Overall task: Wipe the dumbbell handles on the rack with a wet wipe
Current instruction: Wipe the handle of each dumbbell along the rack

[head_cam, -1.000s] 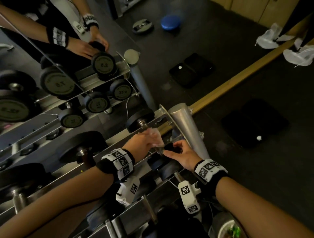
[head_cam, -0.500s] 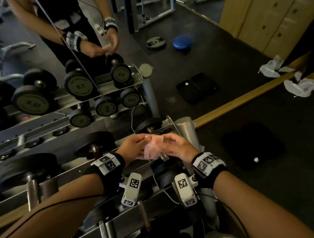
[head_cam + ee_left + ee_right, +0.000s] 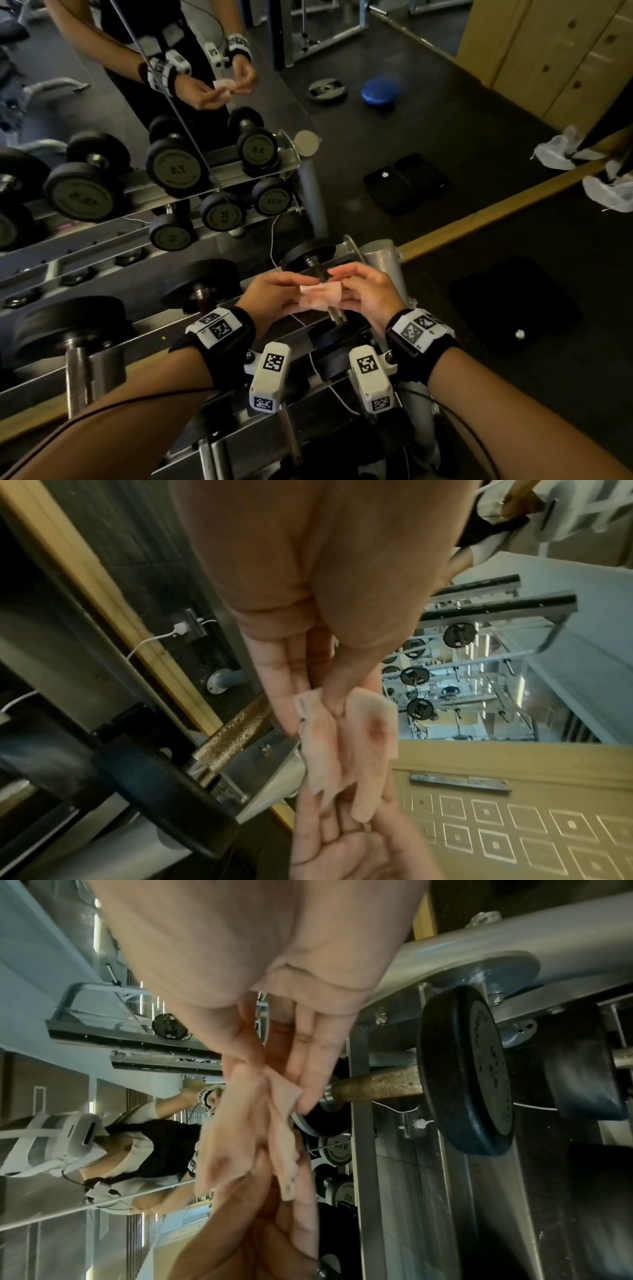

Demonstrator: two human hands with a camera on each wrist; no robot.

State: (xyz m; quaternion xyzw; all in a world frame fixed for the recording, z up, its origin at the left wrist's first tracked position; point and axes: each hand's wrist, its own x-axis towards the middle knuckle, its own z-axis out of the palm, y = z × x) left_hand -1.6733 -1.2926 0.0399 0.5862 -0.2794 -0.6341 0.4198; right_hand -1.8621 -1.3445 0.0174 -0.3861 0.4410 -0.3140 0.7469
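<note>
1. Head view has my two hands meeting just above the small dumbbell at the right end of the rack's upper tier (image 3: 346, 255), with the wet wipe (image 3: 320, 294) stretched between them.
2. My left hand (image 3: 274, 296) pinches the wipe's left edge between thumb and fingertips; my right hand (image 3: 363, 291) pinches its right edge the same way. Neither has hold of anything else.
3. Seen from the left wrist, the wipe (image 3: 346, 739) is folded into a crumpled strip, translucent and damp-looking, hanging clear of the metal.
4. The knurled dumbbell handle (image 3: 377, 1087) sits just under and beside the wipe, between the black end weight (image 3: 466, 1069) and the rack's silver upright post (image 3: 383, 263). Nothing touches it yet.
5. I judge the step in hand to be refolding the wipe to a usable face before it goes onto a handle.
6. To do it well, I would open the strip wide enough to wrap the handle, keep a cleaner side outward, then close one hand round the bar and twist while sliding end to end.
7. Knurling will likely snag thin wet tissue, so firm, short strokes seem safer than one hard drag.
8. Larger dumbbells (image 3: 205, 284) lie to the left of this one along the same tier.
</note>
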